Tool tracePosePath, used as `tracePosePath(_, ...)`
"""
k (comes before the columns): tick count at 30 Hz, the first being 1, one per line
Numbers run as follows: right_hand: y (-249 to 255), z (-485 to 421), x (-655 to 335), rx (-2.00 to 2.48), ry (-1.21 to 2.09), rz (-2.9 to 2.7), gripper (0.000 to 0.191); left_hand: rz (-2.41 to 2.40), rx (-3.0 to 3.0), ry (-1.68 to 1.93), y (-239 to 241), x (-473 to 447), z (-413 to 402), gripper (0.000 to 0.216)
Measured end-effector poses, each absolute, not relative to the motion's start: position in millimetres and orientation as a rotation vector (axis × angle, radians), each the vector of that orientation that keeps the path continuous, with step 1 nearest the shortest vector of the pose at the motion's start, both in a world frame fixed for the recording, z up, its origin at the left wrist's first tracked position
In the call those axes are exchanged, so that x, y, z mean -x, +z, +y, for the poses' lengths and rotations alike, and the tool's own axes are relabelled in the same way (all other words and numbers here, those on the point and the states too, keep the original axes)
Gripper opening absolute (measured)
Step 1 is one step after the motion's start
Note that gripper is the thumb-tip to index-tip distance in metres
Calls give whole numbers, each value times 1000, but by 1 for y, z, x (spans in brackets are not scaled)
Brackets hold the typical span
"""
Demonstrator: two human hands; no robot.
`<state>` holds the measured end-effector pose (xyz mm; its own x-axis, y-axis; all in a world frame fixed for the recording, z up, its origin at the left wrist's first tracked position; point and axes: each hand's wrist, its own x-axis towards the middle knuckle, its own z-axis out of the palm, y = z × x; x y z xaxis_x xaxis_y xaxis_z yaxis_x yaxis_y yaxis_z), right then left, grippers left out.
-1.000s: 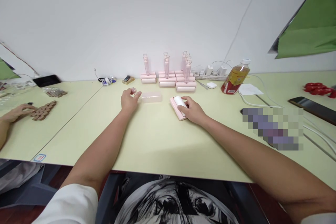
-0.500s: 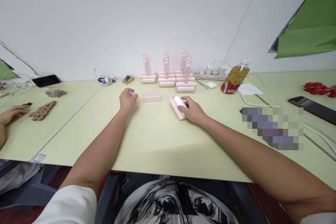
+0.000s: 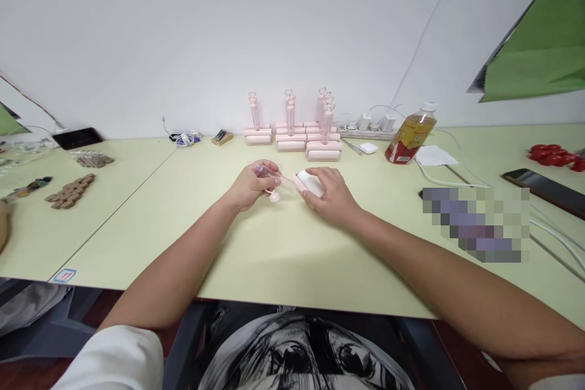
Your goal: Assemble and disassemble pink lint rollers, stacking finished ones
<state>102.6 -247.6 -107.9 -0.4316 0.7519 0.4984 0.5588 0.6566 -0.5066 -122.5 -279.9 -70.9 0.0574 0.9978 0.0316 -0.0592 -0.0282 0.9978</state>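
Note:
My left hand (image 3: pixel 250 184) is closed around a clear plastic cover (image 3: pixel 274 180) and holds it just above the table, tilted toward the right. My right hand (image 3: pixel 329 195) is closed on a pink roller with a white roll (image 3: pixel 309 182) that lies on the table. The two hands are close together, the cover's right end almost touching the roller. Behind them, near the wall, stand several finished pink rollers (image 3: pixel 292 134) in stacks, some upright with heart-shaped handles.
A drink bottle (image 3: pixel 410 134), chargers and a power strip (image 3: pixel 368 125) sit at the back right. Cables, a phone (image 3: pixel 543 190) and red pieces (image 3: pixel 555 155) lie further right. At the left, brown pieces (image 3: pixel 68 190) and another person's hand (image 3: pixel 4 219) at the edge.
My left hand picked the clear cover up from the table and carried it right to the roller. The right hand shifted slightly with the roller. The other person's hand pulled back to the left.

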Motion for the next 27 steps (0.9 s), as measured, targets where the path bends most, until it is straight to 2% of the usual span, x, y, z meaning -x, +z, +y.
tracePosePath(8,-109,-262,-100,648,417,-2045,21,905,-1103,1085,-73,104,-288,55)
tracePosePath(13,-107,-258,-101,714,720,-1712,22,932,-1105,1040,-78,116,-281,61)
tracePosePath(19,-105,-256,-99,654,1106,-1462,29,993,-1034,1243,-85,122,-272,50)
tracePosePath(22,-107,-262,-99,673,1244,-1700,31,964,-1047,1308,-86,120,-273,45)
tracePosePath(27,-110,-272,-97,796,1042,-2197,29,934,-1116,1313,-86,112,-278,41)
